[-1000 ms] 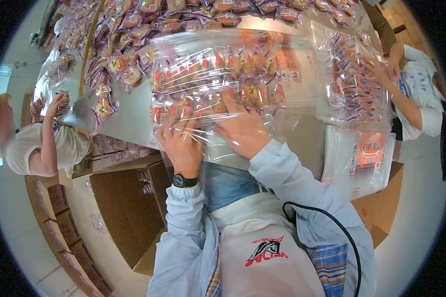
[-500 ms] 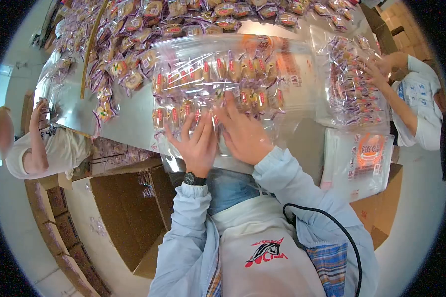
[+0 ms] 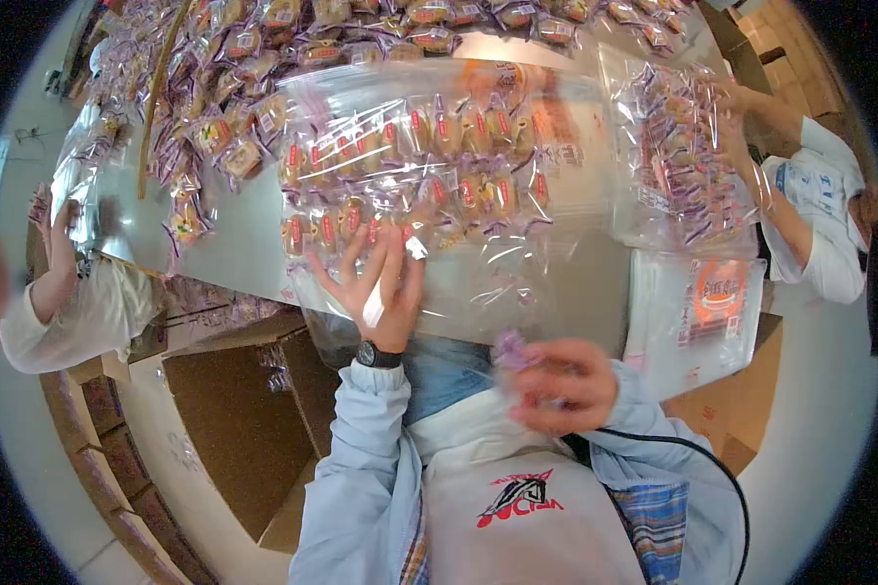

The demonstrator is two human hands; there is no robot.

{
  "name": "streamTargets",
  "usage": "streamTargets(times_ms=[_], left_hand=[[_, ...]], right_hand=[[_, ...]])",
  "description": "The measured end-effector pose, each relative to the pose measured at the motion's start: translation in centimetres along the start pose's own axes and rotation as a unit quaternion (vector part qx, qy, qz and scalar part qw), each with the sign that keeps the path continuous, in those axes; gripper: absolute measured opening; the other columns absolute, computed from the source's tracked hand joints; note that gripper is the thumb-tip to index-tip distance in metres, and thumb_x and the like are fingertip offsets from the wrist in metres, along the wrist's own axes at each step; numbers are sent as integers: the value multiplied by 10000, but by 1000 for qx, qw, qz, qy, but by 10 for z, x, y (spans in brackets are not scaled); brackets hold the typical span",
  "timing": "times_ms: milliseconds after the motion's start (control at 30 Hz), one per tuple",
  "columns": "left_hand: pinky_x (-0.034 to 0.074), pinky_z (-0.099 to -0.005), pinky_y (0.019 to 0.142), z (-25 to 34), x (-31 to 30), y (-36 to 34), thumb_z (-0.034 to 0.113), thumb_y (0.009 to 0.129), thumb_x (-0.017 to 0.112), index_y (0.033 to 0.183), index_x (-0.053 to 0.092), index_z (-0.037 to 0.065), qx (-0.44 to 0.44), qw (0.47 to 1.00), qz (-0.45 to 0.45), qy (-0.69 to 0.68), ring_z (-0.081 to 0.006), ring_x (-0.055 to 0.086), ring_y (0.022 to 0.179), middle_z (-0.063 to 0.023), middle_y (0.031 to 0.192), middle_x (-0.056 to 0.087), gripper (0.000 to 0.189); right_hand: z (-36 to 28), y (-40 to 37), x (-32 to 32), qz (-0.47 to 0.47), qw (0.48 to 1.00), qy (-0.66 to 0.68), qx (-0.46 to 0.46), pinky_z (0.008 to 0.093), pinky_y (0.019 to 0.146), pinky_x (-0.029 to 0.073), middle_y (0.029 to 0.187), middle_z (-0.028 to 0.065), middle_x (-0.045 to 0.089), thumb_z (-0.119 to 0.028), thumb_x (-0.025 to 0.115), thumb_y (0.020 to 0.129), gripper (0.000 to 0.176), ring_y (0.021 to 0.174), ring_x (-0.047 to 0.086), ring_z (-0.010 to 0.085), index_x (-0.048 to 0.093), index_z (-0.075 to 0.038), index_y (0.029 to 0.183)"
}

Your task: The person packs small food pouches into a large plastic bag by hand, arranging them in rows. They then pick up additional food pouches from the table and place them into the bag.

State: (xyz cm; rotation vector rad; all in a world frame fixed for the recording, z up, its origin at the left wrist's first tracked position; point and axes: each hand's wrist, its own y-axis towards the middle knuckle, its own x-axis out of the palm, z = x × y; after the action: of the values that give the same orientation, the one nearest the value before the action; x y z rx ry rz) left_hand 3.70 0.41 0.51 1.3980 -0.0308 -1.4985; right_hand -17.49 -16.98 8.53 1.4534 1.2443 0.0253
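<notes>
A large clear plastic bag lies on the metal table in front of me, with two rows of individually wrapped cakes inside it. My left hand rests flat on the bag's near part, fingers spread, their tips by the lower row. Near my waist, just off the table's front edge, my right hand is closed on a wrapped cake. Motion blurs it, and only part of its purple wrapper shows.
Many loose wrapped cakes are heaped at the back and left. A stack of printed bags lies at right. Beyond it, a co-worker's hands touch another filled bag. Another person stands at left. An open cardboard box stands below the table.
My right hand has come off the bag and moved back toward my body, now with a wrapped cake in it. My left hand has stayed on the bag.
</notes>
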Motion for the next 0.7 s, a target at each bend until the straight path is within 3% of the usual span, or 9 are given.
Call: streamTargets(times_ms=[33,100,167,233,333,433,467,533,700], left_hand=[[127,-619,1238,2,-1,-1,158,798,820,1288,733,157,-7,1000,-4,0,-234,622,1264,-1,1229,754,498],[127,-627,1231,5,0,-2,161,794,821,1290,734,165,-28,1000,-12,6,-229,623,1261,6,1221,757,503],[129,-633,1225,8,3,2,165,787,825,1293,733,173,-28,1000,-9,11,-225,624,1258,13,1208,761,514],[135,-637,1219,8,1,3,171,777,832,1298,732,180,-21,999,-6,29,-222,626,1254,21,1191,767,531],[148,-628,1216,10,-5,7,212,767,855,1294,735,186,-24,999,-17,16,-217,629,1245,25,1166,773,541],[147,-601,1222,12,-2,6,262,776,876,1289,737,182,-28,1000,-2,10,-212,628,1234,30,1151,778,538],[139,-598,1223,10,-2,3,280,776,881,1290,737,178,-31,999,-3,11,-210,627,1234,30,1146,779,544],[124,-591,1227,8,2,1,317,776,891,1291,736,172,-35,999,-3,4,-205,623,1234,30,1138,781,557],[137,-606,1234,9,2,8,273,788,876,1221,763,161,-32,999,9,-16,-203,632,1197,21,1116,782,461]], right_hand=[[-6,-18,-11,56,937,198,284,431,782,574,1266,117,663,-29,726,827,290,1059,669,313,727,-114,1104],[12,-42,-15,112,884,98,444,439,845,555,1317,142,637,-1,727,757,375,1072,648,338,728,-104,1118],[54,-47,-16,94,918,-191,334,449,896,536,1346,165,613,5,720,723,425,1099,627,364,724,-104,1134],[76,-58,-14,66,904,-196,375,456,923,520,1364,182,594,10,716,708,448,1131,610,384,718,-108,1140],[75,-32,-12,-46,855,-400,326,468,935,515,1320,184,624,-22,705,722,435,1089,624,385,704,-83,1153],[43,-27,-12,108,923,-256,267,470,984,506,1280,179,655,-98,704,759,458,1122,636,385,687,-40,1212],[28,-27,-9,26,973,-88,213,463,997,503,1265,189,666,-111,688,781,461,1138,641,378,675,-12,1232],[-11,-12,12,-105,973,114,171,457,1032,491,1302,226,643,-97,652,819,486,1216,617,378,637,37,1286],[-16,6,111,-115,942,-22,316,516,1141,404,1503,280,466,-31,617,851,582,1409,442,445,505,101,1407]])
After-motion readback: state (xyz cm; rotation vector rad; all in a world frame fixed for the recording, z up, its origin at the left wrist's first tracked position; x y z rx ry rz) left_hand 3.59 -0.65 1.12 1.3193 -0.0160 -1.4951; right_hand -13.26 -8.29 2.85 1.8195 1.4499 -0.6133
